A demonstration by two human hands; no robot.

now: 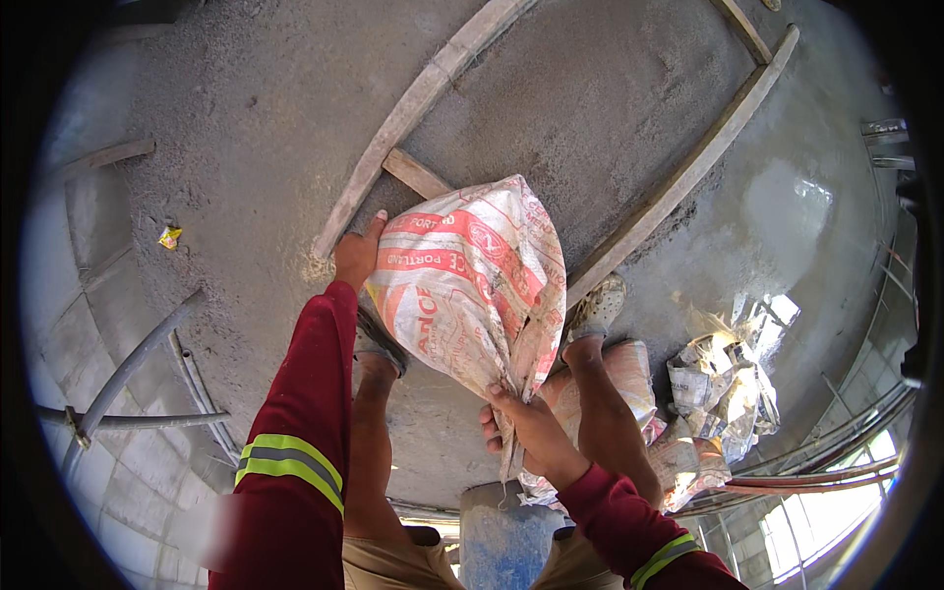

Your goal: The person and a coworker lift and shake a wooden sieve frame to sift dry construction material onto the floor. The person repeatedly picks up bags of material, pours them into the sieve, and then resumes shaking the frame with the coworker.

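Observation:
A full white sack with red printed bands (447, 265) hangs or rests between my legs, its near end gathered to a twisted neck. My right hand (531, 428) is closed round that neck. On the sack's far left side my left hand (360, 254) presses or grips the edge; its thumb points up and its other fingers are hidden behind the sack. Both my arms wear dark red sleeves with reflective yellow-green bands. Under and beyond the sack lies a wooden ladder-like frame (413, 108) on the wet grey floor.
Behind my right leg lies another printed sack (629, 379), with crumpled empty sacks (723, 379) to its right. A blue drum (506, 541) stands at the bottom middle. Bent grey pipes (138, 364) are at the left, and a small yellow wrapper (169, 237) lies on the floor.

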